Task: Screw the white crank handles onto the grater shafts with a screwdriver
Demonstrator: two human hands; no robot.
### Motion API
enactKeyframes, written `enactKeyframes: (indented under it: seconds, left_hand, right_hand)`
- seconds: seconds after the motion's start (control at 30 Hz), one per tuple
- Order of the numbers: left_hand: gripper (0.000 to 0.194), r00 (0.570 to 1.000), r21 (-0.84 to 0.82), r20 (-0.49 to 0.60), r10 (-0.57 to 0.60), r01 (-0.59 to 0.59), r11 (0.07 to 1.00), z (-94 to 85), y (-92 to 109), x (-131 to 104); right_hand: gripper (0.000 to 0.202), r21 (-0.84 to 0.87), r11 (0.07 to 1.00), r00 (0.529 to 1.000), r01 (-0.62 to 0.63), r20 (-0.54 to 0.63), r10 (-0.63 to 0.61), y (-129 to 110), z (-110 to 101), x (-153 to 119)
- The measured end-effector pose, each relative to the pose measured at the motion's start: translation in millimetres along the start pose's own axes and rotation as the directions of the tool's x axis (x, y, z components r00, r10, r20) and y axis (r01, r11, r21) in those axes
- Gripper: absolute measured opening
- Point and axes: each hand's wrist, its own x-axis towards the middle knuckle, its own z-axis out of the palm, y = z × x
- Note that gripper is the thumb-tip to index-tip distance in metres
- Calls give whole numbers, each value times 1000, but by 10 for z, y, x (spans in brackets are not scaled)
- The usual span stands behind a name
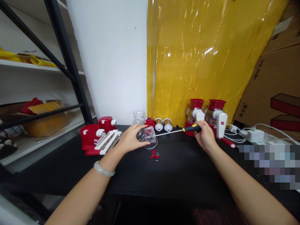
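My left hand (131, 137) is curled around a clear plastic housing (150, 133) with a round flared base, thumb and fingers on its sides. In my right hand (205, 136) is a screwdriver (192, 127) with a black and yellow handle. Its long metal shaft points left, and the tip meets or overlaps the clear housing; exact contact cannot be made out. Just in front of the housing lie small red parts (154, 154) and what look like thin screws. Behind it stand another clear housing (139, 116), a red piece (150, 122) and two drum graters (163, 124).
On the black table (140, 178), red bases (90, 135) and white-and-red crank handles (107, 143) lie at left. Two assembled red-and-white rotary graters (217, 117) stand at right, beside white chargers and cables (255, 135). A shelf rack (67, 62) borders the left, a cardboard box (269, 78) the right.
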Motion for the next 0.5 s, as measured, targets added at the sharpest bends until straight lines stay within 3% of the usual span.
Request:
enactKeyframes:
  seconds: [0.5]
  left_hand:
    - [72, 1000, -16, 2, 4, -4, 1000, -28, 30, -2]
  right_hand:
    - [17, 8, 999, 999, -52, 6, 52, -19, 10, 3]
